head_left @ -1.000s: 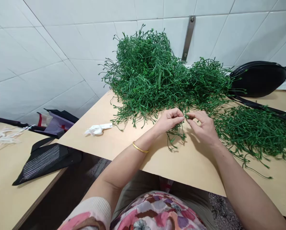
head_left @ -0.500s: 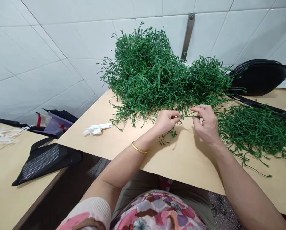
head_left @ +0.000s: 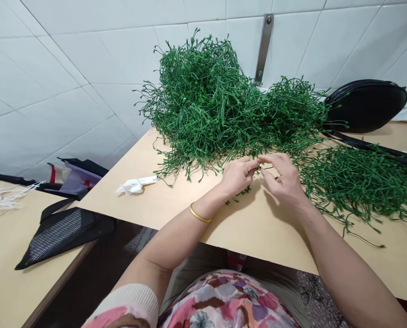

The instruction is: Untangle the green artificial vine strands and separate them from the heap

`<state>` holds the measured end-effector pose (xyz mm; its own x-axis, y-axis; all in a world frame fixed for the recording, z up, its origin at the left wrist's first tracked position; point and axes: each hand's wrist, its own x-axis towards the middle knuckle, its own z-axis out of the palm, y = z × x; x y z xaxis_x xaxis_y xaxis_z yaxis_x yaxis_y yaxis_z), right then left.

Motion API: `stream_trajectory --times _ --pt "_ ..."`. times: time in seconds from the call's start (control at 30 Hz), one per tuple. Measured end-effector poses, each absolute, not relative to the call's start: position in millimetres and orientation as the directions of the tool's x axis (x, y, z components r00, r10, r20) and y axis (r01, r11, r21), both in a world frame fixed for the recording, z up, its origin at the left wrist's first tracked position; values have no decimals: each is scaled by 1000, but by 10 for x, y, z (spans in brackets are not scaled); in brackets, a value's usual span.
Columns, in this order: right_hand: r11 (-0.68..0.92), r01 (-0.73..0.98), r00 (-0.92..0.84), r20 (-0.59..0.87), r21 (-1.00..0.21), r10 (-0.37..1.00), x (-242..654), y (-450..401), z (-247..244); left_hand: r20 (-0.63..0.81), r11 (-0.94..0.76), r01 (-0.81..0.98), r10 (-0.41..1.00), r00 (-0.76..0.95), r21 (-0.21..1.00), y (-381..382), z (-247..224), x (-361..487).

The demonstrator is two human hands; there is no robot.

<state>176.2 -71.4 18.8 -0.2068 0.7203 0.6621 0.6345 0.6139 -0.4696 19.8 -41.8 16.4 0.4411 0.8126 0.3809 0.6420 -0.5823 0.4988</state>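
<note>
My left hand (head_left: 236, 175), wearing a gold bangle (head_left: 200, 213) on its wrist, is closed in a pinch on a small bunch of thin green plastic plant stems (head_left: 239, 197). Their lower ends hang below its fingers, over the table. My right hand (head_left: 281, 177) is right beside it, index fingertip at the left fingertips. A gap shows between its thumb and index finger; its other fingers are curled and partly hidden. Behind both hands rises a big heap of green stems (head_left: 206, 100). A lower pile of similar stems (head_left: 363, 182) lies to the right.
On the pale wooden table (head_left: 176, 205), a crumpled white tissue (head_left: 135, 185) lies left of my hands. A black bag (head_left: 365, 105) with a strap stands at the back right. Another table at left carries a black mesh pouch (head_left: 62, 232) and white strings (head_left: 2, 198). A tiled wall is behind.
My right hand has moved left to meet the left hand. The stem that stretched between the two hands is now mostly hidden by the fingers. The view has shifted slightly.
</note>
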Motion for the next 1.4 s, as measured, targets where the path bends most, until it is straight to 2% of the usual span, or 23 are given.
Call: stream_trajectory --times 0.1,0.2,0.3,0.37,0.43,0.53,0.67,0.73,0.8,0.9,0.97,1.03,1.13,1.27,1.4 --pt "551 663 -234 559 -506 795 1782 -657 111 394 -601 624 799 454 500 -430 151 216" --pt "506 665 -231 493 -550 839 1820 -626 98 403 -594 579 805 436 559 -414 132 228" --pt "497 630 -223 474 -597 852 1853 -617 136 336 -513 450 845 417 731 -379 125 223" --pt "500 594 -221 470 -630 855 1875 -611 163 226 -373 312 880 418 874 -358 138 209" --pt "492 547 -225 447 -677 866 1899 -601 180 135 -224 170 897 421 960 -346 162 195" --pt "467 480 -259 388 -743 884 1937 -579 186 76 -119 77 903 423 990 -345 195 185" --pt "402 437 -273 307 -805 912 1979 -560 177 51 -122 142 904 425 982 -345 183 192" --pt "376 464 -228 303 -802 925 1983 -564 176 59 -160 215 909 413 963 -344 160 198" --pt "399 507 -157 374 -764 914 1964 -580 180 107 -250 339 915 389 907 -352 141 207" --pt "481 556 -159 481 -678 862 1899 -610 184 222 -437 559 884 412 705 -388 127 233" --pt "518 561 -253 462 -646 850 1853 -621 167 257 -508 656 858 445 559 -420 116 257" --pt "523 560 -308 424 -643 852 1827 -615 128 264 -529 719 848 459 450 -450 97 285" --pt "486 570 -250 423 -662 871 1839 -587 62 242 -529 778 848 471 339 -486 70 332" --pt "502 636 -255 454 -586 854 1892 -548 44 214 -522 808 852 478 274 -519 65 398" --pt "511 733 -356 387 -450 851 1920 -543 94 208 -505 807 863 461 307 -501 50 421"
